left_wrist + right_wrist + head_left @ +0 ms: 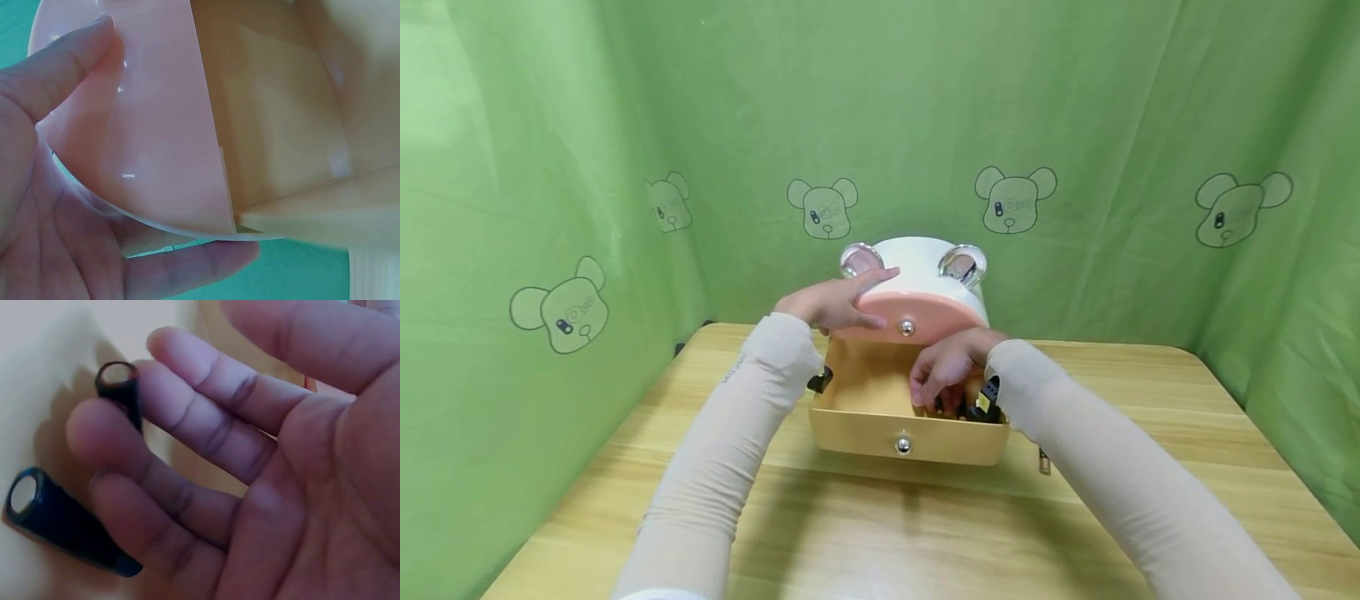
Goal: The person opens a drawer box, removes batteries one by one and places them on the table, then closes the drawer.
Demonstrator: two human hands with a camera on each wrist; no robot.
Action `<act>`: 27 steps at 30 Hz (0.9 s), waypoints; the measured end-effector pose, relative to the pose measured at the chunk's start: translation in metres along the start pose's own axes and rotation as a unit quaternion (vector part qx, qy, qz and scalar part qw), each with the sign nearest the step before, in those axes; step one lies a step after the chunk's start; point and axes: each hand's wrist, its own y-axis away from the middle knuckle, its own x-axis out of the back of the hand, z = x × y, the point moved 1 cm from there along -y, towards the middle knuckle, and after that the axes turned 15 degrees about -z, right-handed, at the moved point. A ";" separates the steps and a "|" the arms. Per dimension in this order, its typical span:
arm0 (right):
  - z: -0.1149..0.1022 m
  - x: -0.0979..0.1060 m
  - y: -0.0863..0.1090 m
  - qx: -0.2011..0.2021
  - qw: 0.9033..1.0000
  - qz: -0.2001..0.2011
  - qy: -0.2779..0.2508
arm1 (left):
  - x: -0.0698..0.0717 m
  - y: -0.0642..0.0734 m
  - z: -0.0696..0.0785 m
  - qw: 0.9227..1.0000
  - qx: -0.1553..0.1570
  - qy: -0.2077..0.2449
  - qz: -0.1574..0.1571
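Observation:
A bear-eared white drawer box [912, 254] with a pink upper front [917, 308] stands at the back of the table. Its yellow lower drawer [857, 433] is pulled out. My left hand [833, 302] holds the box's left side, thumb on the pink front and the other fingers round the edge. Inside the drawer, my right hand [951, 367] reaches down with fingers loosely bent. One dark battery [122, 387] is at its fingertips in the right wrist view, the thumb standing apart. A second dark battery [69, 531] lies beside the fingers on the drawer floor.
A copper-ended battery [1045, 461] lies on the wooden table [880, 533], right of the drawer and partly behind the right sleeve. Silver knobs [903, 445] stick out from the drawer fronts. Green curtain [910, 100] with bear drawings surrounds the table at back and sides.

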 end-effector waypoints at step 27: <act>-0.014 0.004 0.015 0.034 0.999 -0.008 0.034 | 0.001 0.001 0.000 1.000 0.003 0.010 0.000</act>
